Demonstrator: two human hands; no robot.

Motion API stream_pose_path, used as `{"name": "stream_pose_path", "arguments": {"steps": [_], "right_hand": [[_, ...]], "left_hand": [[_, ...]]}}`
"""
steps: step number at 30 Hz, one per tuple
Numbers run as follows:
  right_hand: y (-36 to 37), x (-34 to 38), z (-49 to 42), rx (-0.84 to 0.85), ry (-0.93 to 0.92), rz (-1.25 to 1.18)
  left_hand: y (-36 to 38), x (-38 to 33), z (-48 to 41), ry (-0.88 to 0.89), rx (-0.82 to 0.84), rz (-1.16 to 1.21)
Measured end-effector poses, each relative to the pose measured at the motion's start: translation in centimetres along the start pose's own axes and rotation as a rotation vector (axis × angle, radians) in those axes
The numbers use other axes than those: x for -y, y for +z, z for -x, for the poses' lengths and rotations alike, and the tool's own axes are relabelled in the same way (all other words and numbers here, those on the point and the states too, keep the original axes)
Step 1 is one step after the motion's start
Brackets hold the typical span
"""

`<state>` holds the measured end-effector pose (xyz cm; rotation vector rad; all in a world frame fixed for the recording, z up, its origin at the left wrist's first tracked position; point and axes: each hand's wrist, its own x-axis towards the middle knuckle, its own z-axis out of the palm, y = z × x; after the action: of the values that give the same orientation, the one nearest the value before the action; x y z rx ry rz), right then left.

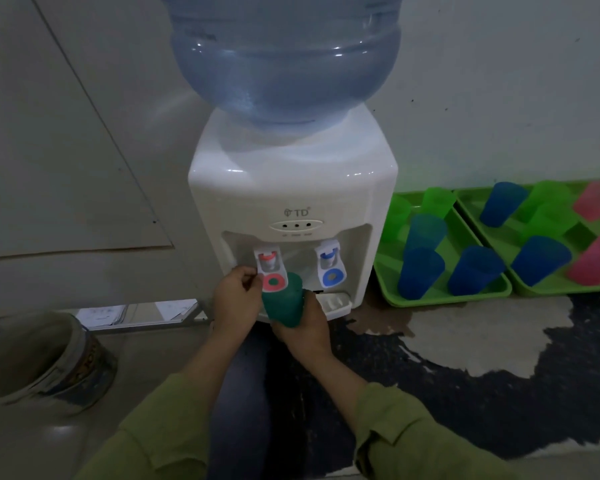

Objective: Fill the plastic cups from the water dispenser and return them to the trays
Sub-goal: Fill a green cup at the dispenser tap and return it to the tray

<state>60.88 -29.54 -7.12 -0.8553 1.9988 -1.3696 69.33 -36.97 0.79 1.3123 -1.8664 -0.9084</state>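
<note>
Right hand [303, 327] wraps green cup [284, 301], rim up and tilted, just below red tap [270, 268] at dispenser [291, 188] front-left. Left hand [238, 292], nearer, pinches the tap's left edge.

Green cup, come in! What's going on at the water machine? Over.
Left hand pinching red tap. Right hand gripping green cup, tilted under that tap. Nothing blocking; other cups in trays, right side.
</note>
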Motion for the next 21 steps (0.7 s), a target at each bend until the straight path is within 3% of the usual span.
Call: {"name": "stream_pose_path", "arguments": {"steps": [4, 10, 21], "right_hand": [[0.6, 1.0, -0.1, -0.067, -0.032, -0.069], [1.3, 0.9, -1.5, -0.017, -0.038, -0.045], [0.8, 0.6, -2.4, 0.031, -0.124, -0.06]], "left_hand": [[-0.6, -0.1, -0.3, 0.003, 0.02, 0.011], [-0.8, 0.1, -0.6, 0.018, 0.024, -0.036], [-0.8, 0.5, -0.6, 0.054, 0.176, -0.108]]}}
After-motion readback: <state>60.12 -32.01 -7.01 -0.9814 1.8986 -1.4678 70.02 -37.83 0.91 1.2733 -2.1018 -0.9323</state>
